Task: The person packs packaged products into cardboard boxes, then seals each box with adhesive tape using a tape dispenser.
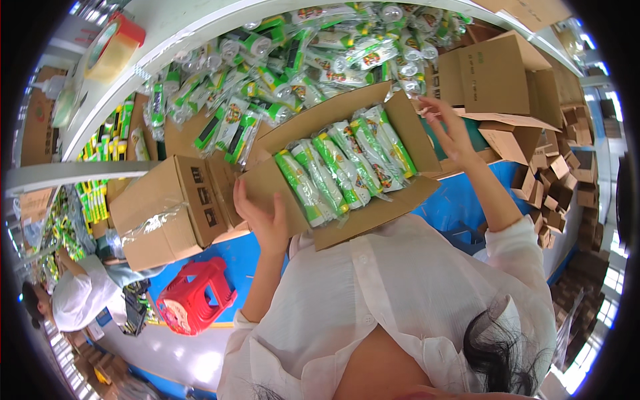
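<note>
An open cardboard box (333, 235) sits in front of my chest, its flaps folded outward. Inside, several green-and-white tubes in clear plastic wrap (341, 175) lie side by side in one row. My left hand (261, 215) rests against the box's left flap, fingers stretched and thumb apart. Beyond the right flap, my right hand (451, 131) is raised with its fingers spread and slightly curved; I see nothing held in it. Behind the box spreads a large heap of similar plastic-wrapped packages (313, 63).
A taped cardboard box (157, 217) stands at left, and an open box (490, 77) at right. A red plastic stool (195, 297) is on the floor. A tape roll (113, 50) lies on the shelf. Small cartons (550, 180) pile up at right. Another person (87, 293) works at far left.
</note>
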